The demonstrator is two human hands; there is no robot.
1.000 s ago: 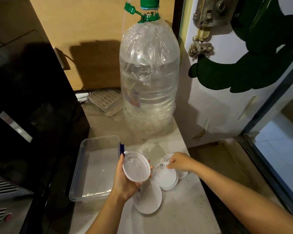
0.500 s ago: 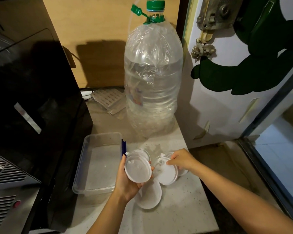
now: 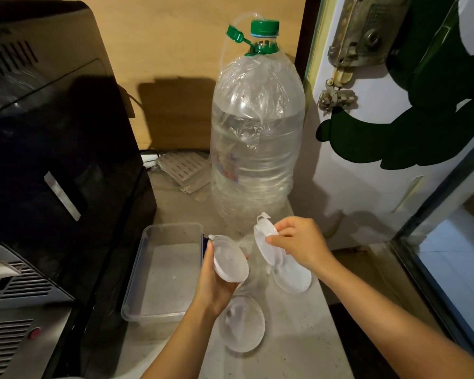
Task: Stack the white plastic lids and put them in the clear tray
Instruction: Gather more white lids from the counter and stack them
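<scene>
My left hand (image 3: pixel 216 283) holds a round white lid (image 3: pixel 230 262) tilted above the counter, just right of the clear tray (image 3: pixel 164 272), which has nothing in it. My right hand (image 3: pixel 298 243) grips a second white lid (image 3: pixel 264 243) by its edge, lifted off the counter and standing nearly upright. A third lid (image 3: pixel 294 279) lies flat under my right hand. A fourth lid (image 3: pixel 242 326) lies flat near the front, below my left hand.
A large clear water bottle (image 3: pixel 257 149) with a green cap stands right behind the lids. A black appliance (image 3: pixel 52 160) fills the left side beside the tray. The counter's right edge (image 3: pixel 331 310) drops off next to a white door (image 3: pixel 381 132).
My right hand has lifted a lid off the counter and tipped it upright. The left hand's lid has tilted a little. The camera has moved closer.
</scene>
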